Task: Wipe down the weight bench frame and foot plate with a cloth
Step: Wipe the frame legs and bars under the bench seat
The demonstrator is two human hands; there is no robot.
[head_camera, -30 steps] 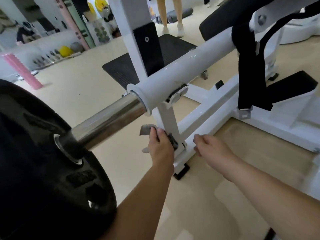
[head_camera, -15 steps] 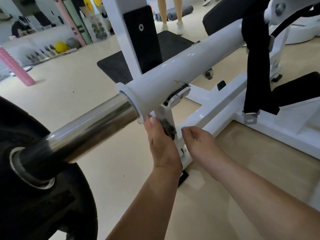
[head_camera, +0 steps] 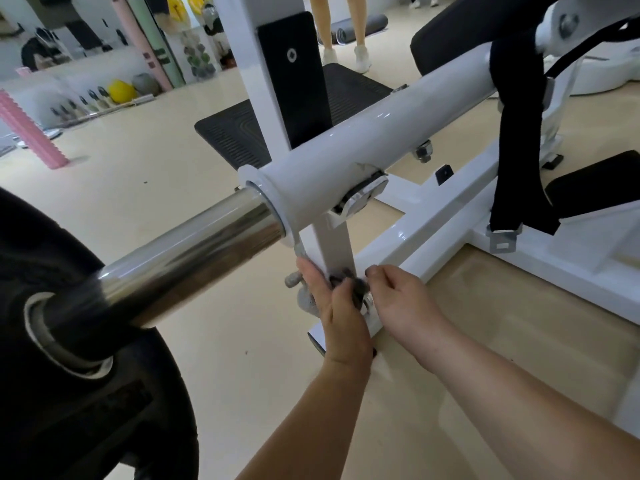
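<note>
My left hand (head_camera: 334,308) holds a grey cloth (head_camera: 304,301) against the base of the white upright post (head_camera: 334,244) of the bench frame, just under the white bar sleeve (head_camera: 346,157). The cloth wraps round the post, and its darker end (head_camera: 356,289) shows on the right side. There my right hand (head_camera: 398,299) pinches that end with curled fingers. Behind the post, the black ribbed foot plate (head_camera: 232,133) lies on the floor. The white base rail (head_camera: 433,216) runs back to the right.
A chrome bar (head_camera: 187,247) with a black weight plate (head_camera: 86,393) fills the left foreground. A black strap (head_camera: 516,150) hangs off the sleeve at right. A person's legs (head_camera: 360,36) stand beyond the foot plate. A pink foam roller (head_camera: 34,133) stands far left.
My left hand slid the cloth up the post, then back down to its base. My right hand moved in from the rail and took the cloth's end.
</note>
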